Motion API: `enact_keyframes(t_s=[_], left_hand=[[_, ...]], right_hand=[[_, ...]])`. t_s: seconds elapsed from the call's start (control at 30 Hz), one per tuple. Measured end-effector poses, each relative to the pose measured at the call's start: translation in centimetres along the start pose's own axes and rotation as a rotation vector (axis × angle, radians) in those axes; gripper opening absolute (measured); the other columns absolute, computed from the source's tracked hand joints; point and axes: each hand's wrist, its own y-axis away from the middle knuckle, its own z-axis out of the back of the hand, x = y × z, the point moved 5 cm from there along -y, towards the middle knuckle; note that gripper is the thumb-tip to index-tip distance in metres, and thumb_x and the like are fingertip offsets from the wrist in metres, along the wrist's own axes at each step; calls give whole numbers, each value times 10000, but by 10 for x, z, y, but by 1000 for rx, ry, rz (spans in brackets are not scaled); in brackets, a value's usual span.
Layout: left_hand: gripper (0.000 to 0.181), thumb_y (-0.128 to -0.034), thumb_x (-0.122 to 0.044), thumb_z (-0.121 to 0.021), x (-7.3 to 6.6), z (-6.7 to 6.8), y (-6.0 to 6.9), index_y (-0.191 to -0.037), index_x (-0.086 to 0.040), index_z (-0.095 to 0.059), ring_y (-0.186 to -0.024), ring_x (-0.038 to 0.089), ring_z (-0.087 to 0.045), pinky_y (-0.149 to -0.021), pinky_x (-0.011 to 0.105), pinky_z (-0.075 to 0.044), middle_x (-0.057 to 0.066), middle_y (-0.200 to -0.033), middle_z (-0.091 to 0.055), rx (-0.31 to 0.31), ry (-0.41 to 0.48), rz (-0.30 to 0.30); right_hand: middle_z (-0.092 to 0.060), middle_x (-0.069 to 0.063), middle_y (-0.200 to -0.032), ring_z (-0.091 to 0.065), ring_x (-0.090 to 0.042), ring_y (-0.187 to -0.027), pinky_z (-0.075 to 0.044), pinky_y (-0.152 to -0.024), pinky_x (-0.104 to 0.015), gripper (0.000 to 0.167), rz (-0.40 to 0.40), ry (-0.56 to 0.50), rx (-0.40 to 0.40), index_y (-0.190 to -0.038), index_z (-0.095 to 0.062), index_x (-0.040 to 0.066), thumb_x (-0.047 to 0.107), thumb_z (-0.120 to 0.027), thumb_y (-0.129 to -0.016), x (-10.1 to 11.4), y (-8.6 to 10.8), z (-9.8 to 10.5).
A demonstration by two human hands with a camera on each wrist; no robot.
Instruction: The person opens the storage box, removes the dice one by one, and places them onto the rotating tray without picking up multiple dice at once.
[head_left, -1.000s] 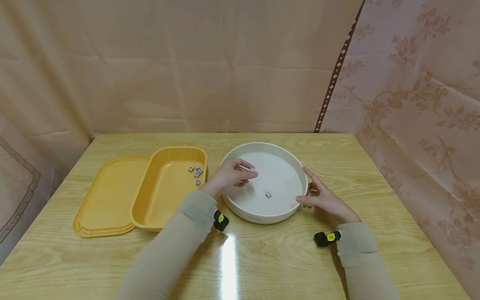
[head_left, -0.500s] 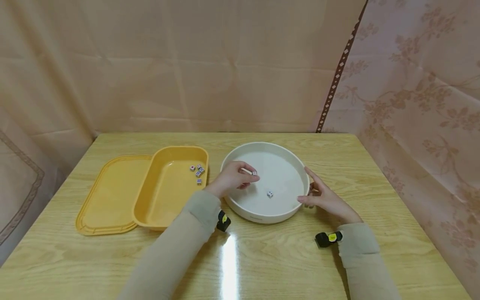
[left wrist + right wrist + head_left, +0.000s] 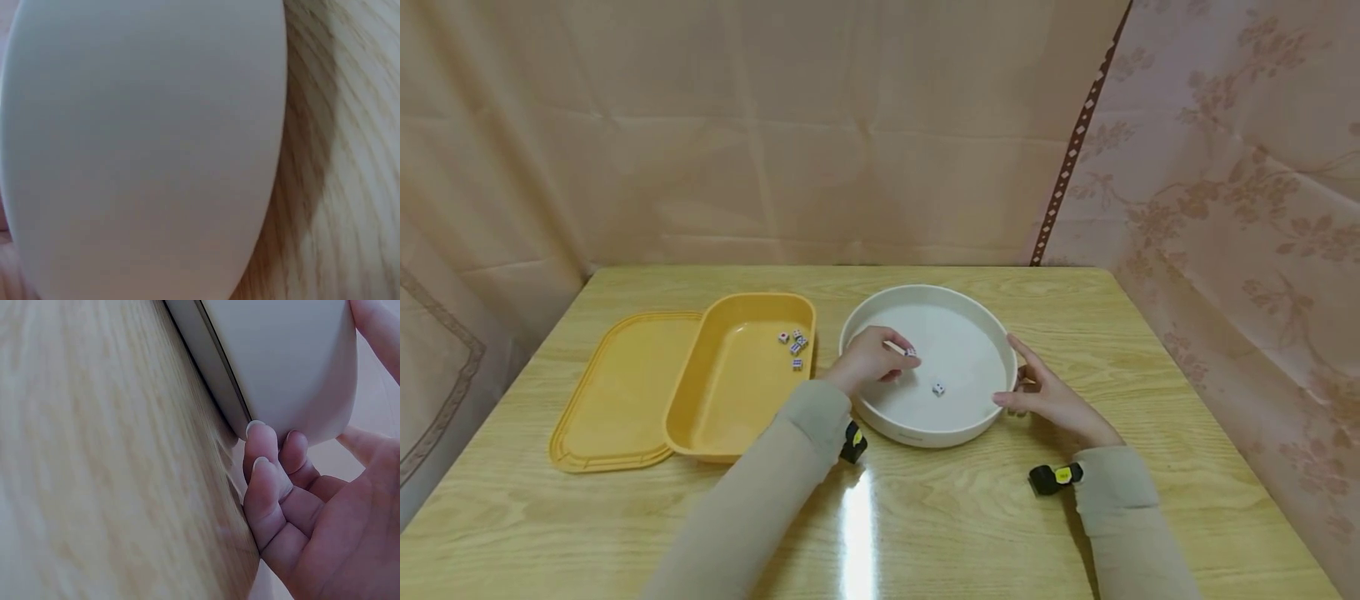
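Over the left part of a round white tray (image 3: 958,350), my left hand (image 3: 868,358) pinches a small white die (image 3: 911,352) between thumb and fingers. Another die (image 3: 938,389) lies on the tray's floor, a little nearer to me. My right hand (image 3: 1056,404) grips the tray at its right side, thumb over the rim. In the right wrist view, curled fingers (image 3: 261,487) touch the tray's outer wall (image 3: 287,369) low down by the table. The left wrist view is filled mostly by the tray's outer wall (image 3: 144,150), so the pinched die is hidden there.
A yellow rectangular box (image 3: 730,400) stands left of the tray, with several dice (image 3: 797,348) near its right wall. Its flat yellow lid (image 3: 617,392) lies partly under the box's left side. All rests on a wooden table (image 3: 955,525), with curtains (image 3: 820,133) behind.
My left hand has shifted slightly right and toward me, carrying the pinched die lower over the tray. The right hand keeps its grip in the same place.
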Motion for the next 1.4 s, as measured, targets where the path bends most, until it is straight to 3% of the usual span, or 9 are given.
enact_keyframes(t_s=[0.5,1.0,1.4], left_hand=[[215,-854,-180,-787,4,-2,-3,-1008,-78,-677,-509,70,-495,-474,164,-384,-7,-626,-587,-94,-82,39],[227,-859,-195,-782,1,-2,2,-1032,-94,-675,-543,81,-504,-498,173,-400,15,-694,-621,-82,-59,55],[256,-865,-207,-779,1,-1,1,-1058,-73,-678,-568,95,-523,-525,175,-429,47,-745,-648,-69,-24,21]], right_hand=[[-473,-196,-1121,-552,-143,-827,-478,-721,-261,1007,-7,-1,7,-1601,7,276,230,-728,-913,1,0,-1],[-476,-177,-1096,-553,-147,-805,-471,-694,-262,1007,-8,11,-4,-1600,-4,289,241,-734,-908,-1,-1,0],[-478,-161,-1072,-550,-150,-805,-473,-703,-261,1007,-8,14,-3,-1600,-5,287,240,-734,-907,0,-1,0]])
